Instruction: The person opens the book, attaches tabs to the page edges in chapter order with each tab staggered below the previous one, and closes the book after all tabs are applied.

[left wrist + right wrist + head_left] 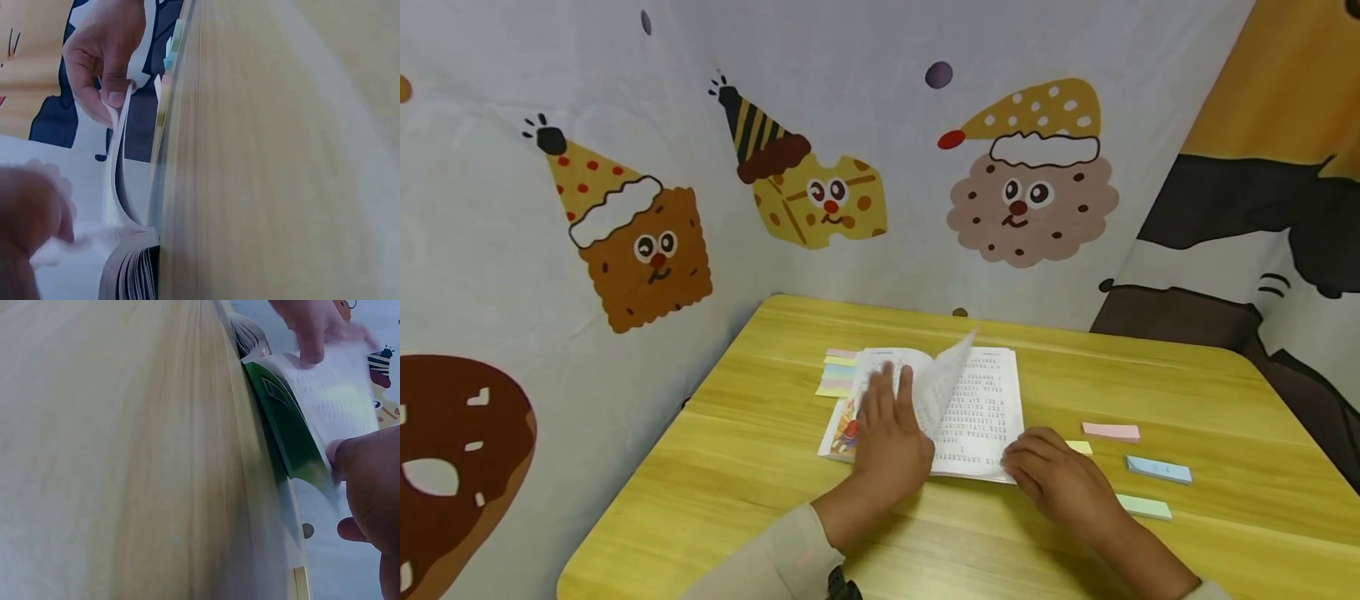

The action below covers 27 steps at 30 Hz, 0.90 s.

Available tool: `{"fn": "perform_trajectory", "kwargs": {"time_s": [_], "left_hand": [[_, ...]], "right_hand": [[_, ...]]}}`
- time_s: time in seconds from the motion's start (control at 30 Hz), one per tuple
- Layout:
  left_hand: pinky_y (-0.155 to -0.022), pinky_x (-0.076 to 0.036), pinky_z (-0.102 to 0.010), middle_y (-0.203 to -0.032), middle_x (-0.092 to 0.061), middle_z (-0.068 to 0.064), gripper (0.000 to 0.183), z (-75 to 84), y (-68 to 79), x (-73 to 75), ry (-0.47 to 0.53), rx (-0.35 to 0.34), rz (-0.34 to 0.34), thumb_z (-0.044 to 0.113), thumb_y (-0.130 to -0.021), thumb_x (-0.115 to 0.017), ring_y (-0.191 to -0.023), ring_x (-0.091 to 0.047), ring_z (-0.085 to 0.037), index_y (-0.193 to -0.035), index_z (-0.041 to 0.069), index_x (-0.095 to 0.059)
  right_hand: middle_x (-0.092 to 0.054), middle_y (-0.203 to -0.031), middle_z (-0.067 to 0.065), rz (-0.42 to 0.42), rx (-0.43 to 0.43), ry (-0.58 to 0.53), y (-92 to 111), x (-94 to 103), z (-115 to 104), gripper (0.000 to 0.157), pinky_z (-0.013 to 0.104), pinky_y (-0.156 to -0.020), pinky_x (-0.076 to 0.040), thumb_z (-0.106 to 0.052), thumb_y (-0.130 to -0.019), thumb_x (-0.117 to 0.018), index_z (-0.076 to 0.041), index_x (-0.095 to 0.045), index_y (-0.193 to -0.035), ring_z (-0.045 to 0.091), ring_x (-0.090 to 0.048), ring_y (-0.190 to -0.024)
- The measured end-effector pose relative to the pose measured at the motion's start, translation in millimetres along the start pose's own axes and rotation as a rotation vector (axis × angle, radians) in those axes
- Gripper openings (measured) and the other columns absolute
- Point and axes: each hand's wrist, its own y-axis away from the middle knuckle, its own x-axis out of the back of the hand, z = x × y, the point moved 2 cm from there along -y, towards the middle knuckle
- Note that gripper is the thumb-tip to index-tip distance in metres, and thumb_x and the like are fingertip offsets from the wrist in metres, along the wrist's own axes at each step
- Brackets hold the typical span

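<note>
An open book point(988, 417) with printed text lies on the wooden table, one loose page point(946, 383) standing up from its middle. Over the left-hand pages, my left hand point(891, 437) has its fingers extended, its edge beside the raised page; it looks blurred in the left wrist view. My right hand point(1063, 479) pinches the book's lower right corner, the thumb point(114, 87) on the pages in the left wrist view. There the held side of the book curves up off the table. A green cover point(281, 419) shows beneath the pages in the right wrist view.
Colored sticky tabs point(838, 373) stick out from the book's left edge. To the right lie pink point(1111, 432), blue point(1159, 470) and green point(1144, 507) sticky-note pads, plus a yellow one point(1080, 447) partly behind my right hand. A cartoon-printed cloth point(910, 275) hangs behind the table.
</note>
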Motion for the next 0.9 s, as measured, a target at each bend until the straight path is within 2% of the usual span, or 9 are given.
{"fn": "perform_trajectory", "kwargs": {"time_s": [0.1, 0.23, 0.3, 0.37, 0.5, 0.6, 0.77, 0.83, 0.9], "left_hand": [[-0.101, -0.006, -0.066, -0.152, -0.003, -0.024, 0.096, -3.9, -3.3, 7.9, -0.097, 0.052, 0.022, 0.015, -0.073, -0.07, -0.136, -0.004, -0.049, -0.15, 0.019, -0.014], [-0.097, 0.007, -0.069, -0.156, -0.001, -0.012, 0.068, 1.1, -6.6, 13.1, -0.156, 0.025, -0.15, 0.024, -0.072, -0.077, -0.136, 0.012, -0.045, -0.135, 0.029, -0.05], [-0.099, 0.005, -0.068, -0.154, -0.018, -0.007, 0.044, 6.1, -5.8, 13.3, -0.154, -0.043, -0.216, 0.033, -0.076, -0.074, -0.138, 0.005, -0.042, -0.118, 0.028, -0.063], [-0.104, -0.005, -0.062, -0.144, -0.038, -0.002, 0.029, 11.0, -3.9, 11.3, -0.11, -0.127, -0.268, 0.041, -0.08, -0.07, -0.138, -0.016, -0.035, -0.106, 0.028, -0.067], [-0.098, -0.033, -0.04, -0.117, -0.058, 0.01, 0.03, 15.2, 2.0, 4.9, -0.009, -0.272, -0.375, 0.054, -0.083, -0.062, -0.11, -0.05, -0.016, -0.096, 0.027, -0.066], [-0.091, -0.039, -0.036, -0.112, -0.058, 0.012, 0.027, 15.0, 4.1, -0.2, 0.03, -0.299, -0.441, 0.053, -0.084, -0.062, -0.103, -0.054, -0.013, -0.094, 0.028, -0.064], [-0.089, -0.039, -0.037, -0.102, -0.061, 0.016, 0.011, 13.6, 4.2, -6.6, 0.052, -0.297, -0.452, 0.041, -0.09, -0.06, -0.098, -0.056, -0.01, -0.088, 0.03, -0.063], [-0.087, -0.04, -0.036, -0.096, -0.063, 0.015, 0.009, 13.5, 4.3, -7.9, 0.045, -0.291, -0.44, 0.035, -0.092, -0.058, -0.094, -0.058, -0.01, -0.09, 0.027, -0.061], [-0.085, -0.042, -0.035, -0.087, -0.064, 0.011, 0.015, 13.2, 4.5, -8.9, 0.015, -0.289, -0.414, 0.031, -0.092, -0.057, -0.088, -0.06, -0.01, -0.104, 0.021, -0.06]], "right_hand": [[-0.062, -0.098, -0.011, -0.047, -0.024, -0.007, 0.3, -1.6, 0.1, 0.009, 0.025, -0.073, -0.047, -0.017, -0.081, -0.072, -0.018, -0.07, -0.089, 0.016, -0.053, -0.1], [-0.062, -0.096, -0.012, -0.091, -0.084, 0.008, 0.7, -3.1, 0.5, 0.014, 0.027, -0.071, -0.048, -0.016, -0.077, -0.075, -0.019, -0.069, -0.088, 0.014, -0.053, -0.1], [-0.062, -0.096, -0.013, -0.097, -0.103, 0.017, 0.7, -4.6, 0.2, 0.016, 0.027, -0.07, -0.049, -0.016, -0.075, -0.077, -0.02, -0.069, -0.088, 0.013, -0.053, -0.1], [-0.061, -0.095, -0.013, -0.098, -0.116, 0.021, 1.4, -5.3, 0.4, 0.017, 0.027, -0.07, -0.049, -0.016, -0.075, -0.077, -0.02, -0.068, -0.089, 0.012, -0.053, -0.1], [-0.061, -0.096, -0.012, -0.093, -0.121, 0.038, 0.9, -5.3, -0.7, 0.016, 0.029, -0.073, -0.048, -0.018, -0.076, -0.076, -0.019, -0.068, -0.09, 0.012, -0.053, -0.099], [-0.061, -0.097, -0.01, -0.042, -0.112, 0.058, -1.0, -2.7, -2.5, 0.015, 0.03, -0.071, -0.049, -0.019, -0.077, -0.075, -0.018, -0.069, -0.091, 0.013, -0.053, -0.099], [-0.06, -0.108, 0.0, 0.108, -0.129, 0.086, -2.2, -0.1, -4.5, 0.03, 0.026, -0.054, -0.047, -0.025, -0.078, -0.075, -0.012, -0.067, -0.104, 0.016, -0.059, -0.086], [-0.058, -0.111, 0.002, 0.11, -0.173, 0.089, -0.9, -1.1, -4.4, 0.039, 0.024, -0.049, -0.045, -0.029, -0.077, -0.076, -0.011, -0.063, -0.109, 0.017, -0.06, -0.081], [-0.057, -0.114, 0.001, 0.041, -0.218, 0.094, 1.2, -3.4, -4.3, 0.047, 0.025, -0.05, -0.045, -0.034, -0.075, -0.078, -0.012, -0.06, -0.112, 0.016, -0.06, -0.084]]}}
